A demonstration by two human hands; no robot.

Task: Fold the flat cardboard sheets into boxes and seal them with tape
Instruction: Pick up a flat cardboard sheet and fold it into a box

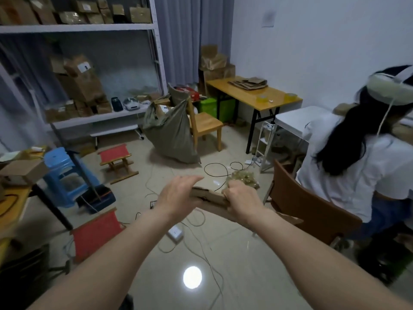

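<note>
I hold a flat brown cardboard sheet (209, 196) out in front of me, above the floor. My left hand (176, 194) lies along its left edge with fingers stretched nearly straight over the top. My right hand (240, 198) grips the sheet's right part with curled fingers, and a crumpled wad of clear tape (242, 176) sits just beyond its knuckles. Whether that hand also holds the wad I cannot tell. More flat sheets (249, 82) and two tape rolls (261, 99) lie on the yellow table (241, 95) at the back.
A person in a white shirt (362, 166) sits on a brown chair (312, 209) at my right. Cables (196, 224) cross the tiled floor. Red folding stools (96, 233), a blue stool (64, 173), a wooden chair with a grey sack (172, 133) and box-laden shelves (78, 86) stand around.
</note>
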